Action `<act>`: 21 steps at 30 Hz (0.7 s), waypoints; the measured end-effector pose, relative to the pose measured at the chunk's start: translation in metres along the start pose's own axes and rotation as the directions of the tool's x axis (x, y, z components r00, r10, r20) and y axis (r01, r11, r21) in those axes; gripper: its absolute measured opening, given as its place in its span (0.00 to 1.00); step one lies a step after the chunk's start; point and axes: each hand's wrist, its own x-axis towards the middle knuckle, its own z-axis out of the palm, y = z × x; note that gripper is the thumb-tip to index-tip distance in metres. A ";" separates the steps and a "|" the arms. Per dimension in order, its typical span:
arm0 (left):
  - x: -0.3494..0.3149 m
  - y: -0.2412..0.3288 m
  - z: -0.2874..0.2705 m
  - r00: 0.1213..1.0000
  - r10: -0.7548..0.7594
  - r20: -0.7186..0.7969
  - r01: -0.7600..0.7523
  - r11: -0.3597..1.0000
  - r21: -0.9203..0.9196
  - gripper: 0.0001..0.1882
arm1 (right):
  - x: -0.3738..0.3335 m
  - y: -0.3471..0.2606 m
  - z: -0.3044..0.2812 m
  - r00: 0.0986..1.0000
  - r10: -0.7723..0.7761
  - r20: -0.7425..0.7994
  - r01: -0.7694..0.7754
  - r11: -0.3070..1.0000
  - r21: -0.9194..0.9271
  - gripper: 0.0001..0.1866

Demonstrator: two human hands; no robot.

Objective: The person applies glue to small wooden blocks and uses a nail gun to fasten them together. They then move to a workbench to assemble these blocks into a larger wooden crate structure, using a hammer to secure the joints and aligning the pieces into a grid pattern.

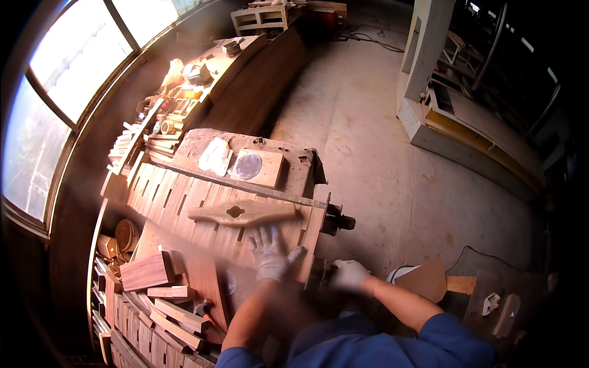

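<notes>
On the slatted wooden benchtop [161,191], my left hand [270,250], in a pale work glove, lies with its fingers spread. Its fingertips reach just short of a long shaped wooden piece [261,214] with tapered ends and a cut-out hole in its middle. My right hand [350,275], gloved too, is closed beside a dark metal part [319,273] at the bench's right edge. What its fingers grip there is hidden. Nothing shows in my left hand.
Wood blocks [147,271] and strips crowd the left near side. Behind the benchtop, a worn table [199,140] bears a board with a round disc. A dark metal fitting [340,222] juts from the right edge. A cable [491,254] crosses the floor.
</notes>
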 end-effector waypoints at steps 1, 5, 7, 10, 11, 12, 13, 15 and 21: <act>0.001 0.001 0.000 1.000 0.005 -0.003 -0.005 1.000 -0.009 0.61 | -0.015 -0.030 -0.015 0.995 0.060 -0.077 -0.065 0.996 -0.059 0.16; 0.004 0.010 -0.009 0.999 0.001 0.033 -0.001 1.000 -0.014 0.62 | -0.011 -0.034 0.034 0.904 0.134 -0.406 -0.189 0.977 -0.100 0.17; 0.003 0.006 -0.007 0.999 -0.008 0.043 0.008 1.000 -0.013 0.63 | -0.007 -0.038 0.042 0.881 0.190 -0.433 -0.240 0.969 -0.064 0.17; 0.006 0.007 -0.012 0.998 -0.011 0.058 0.010 1.000 0.010 0.63 | 0.008 -0.013 0.069 0.833 0.211 -0.511 -0.269 0.962 -0.041 0.18; 0.008 0.009 -0.013 0.998 -0.005 0.061 0.005 1.000 -0.003 0.62 | 0.018 0.000 0.077 0.849 0.195 -0.491 -0.280 0.954 -0.105 0.18; 0.008 0.009 -0.009 0.998 0.011 0.055 -0.011 1.000 -0.006 0.62 | 0.026 0.012 0.082 0.870 0.186 -0.456 -0.288 0.943 -0.166 0.19; 0.008 0.009 -0.005 0.999 0.017 0.039 -0.017 1.000 -0.006 0.62 | 0.028 0.019 0.084 0.897 0.114 -0.427 -0.246 0.931 -0.269 0.19; 0.008 0.007 0.001 0.999 0.025 0.020 -0.026 1.000 0.015 0.62 | 0.034 0.033 0.080 0.938 0.124 -0.324 -0.198 0.958 -0.206 0.23; 0.005 0.005 -0.002 1.000 0.016 -0.014 -0.015 1.000 0.020 0.61 | 0.037 -0.004 -0.017 0.957 0.130 0.259 -0.159 0.983 0.095 0.22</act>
